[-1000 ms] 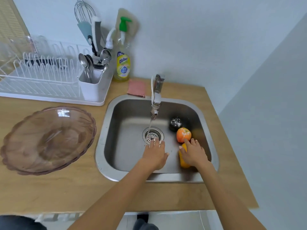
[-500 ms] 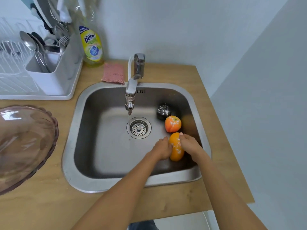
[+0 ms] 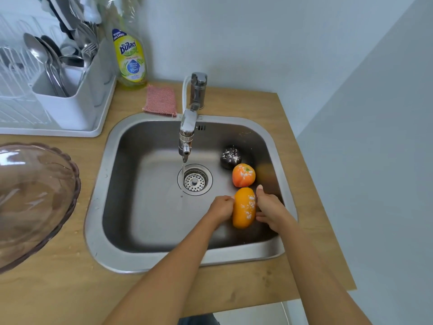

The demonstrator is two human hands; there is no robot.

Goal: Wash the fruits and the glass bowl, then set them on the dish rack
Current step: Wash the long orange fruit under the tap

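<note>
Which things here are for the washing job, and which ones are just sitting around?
For the job:
yellow-orange fruit, held between left hand and right hand
round orange fruit
dark fruit
glass bowl
dish rack
sink and tap

Just sitting around:
pink sponge
spoons
dish soap bottle, perhaps handy later

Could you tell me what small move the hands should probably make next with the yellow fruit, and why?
Probably lift the yellow fruit, held between the left hand and right hand, leftward under the tap. White specks still dot its skin, and it sits right of the drain, away from the spout.
</note>
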